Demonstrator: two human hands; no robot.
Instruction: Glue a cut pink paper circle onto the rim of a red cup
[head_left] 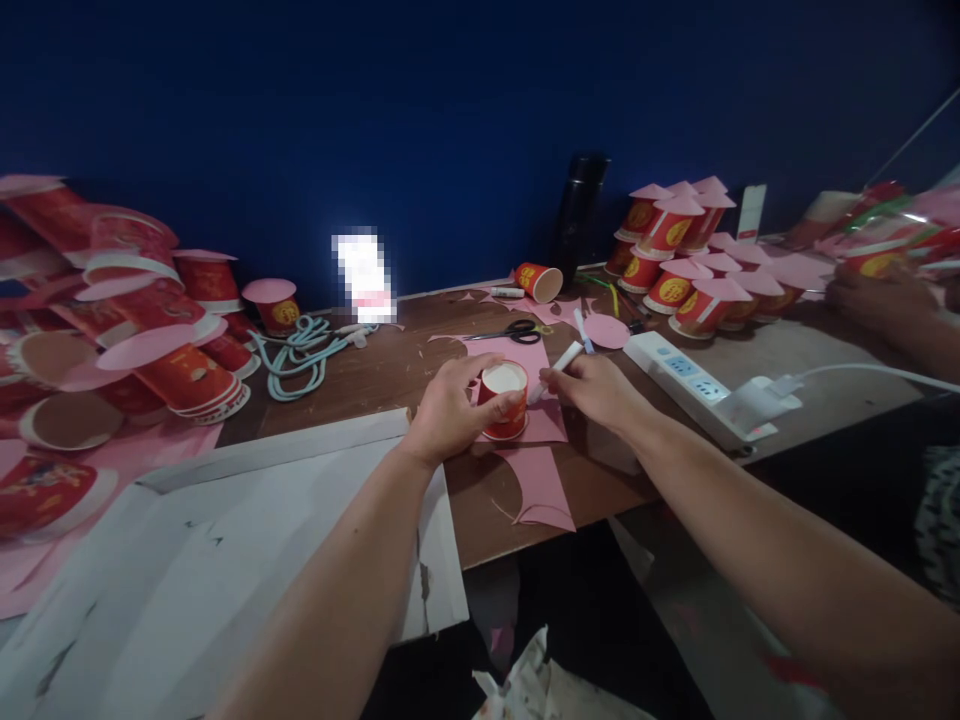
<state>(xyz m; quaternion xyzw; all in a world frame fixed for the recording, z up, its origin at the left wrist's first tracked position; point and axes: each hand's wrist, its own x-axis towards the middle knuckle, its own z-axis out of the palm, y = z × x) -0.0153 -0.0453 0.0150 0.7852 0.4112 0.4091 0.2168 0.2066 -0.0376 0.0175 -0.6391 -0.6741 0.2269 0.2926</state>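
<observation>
My left hand (457, 405) is wrapped round a red paper cup (504, 412), which stands upside down with its white base facing up. Close by on the cup's right, my right hand (589, 385) pinches a slim white tube (559, 368), tilted with its lower end near the cup. Beneath both lie sheets of pink paper (546, 425) with round cut-outs. A pink paper disc (606, 331) rests just beyond my right hand, and black-handled scissors (517, 331) lie behind the cup.
Stacked red cups with pink paper tops stand at left (176, 375) and back right (709, 300). A power strip (679, 372) with a charger sits right. Also around are a pale cable (296, 350), a black bottle (581, 210), a white board (247, 530) and another person's hand (874, 305).
</observation>
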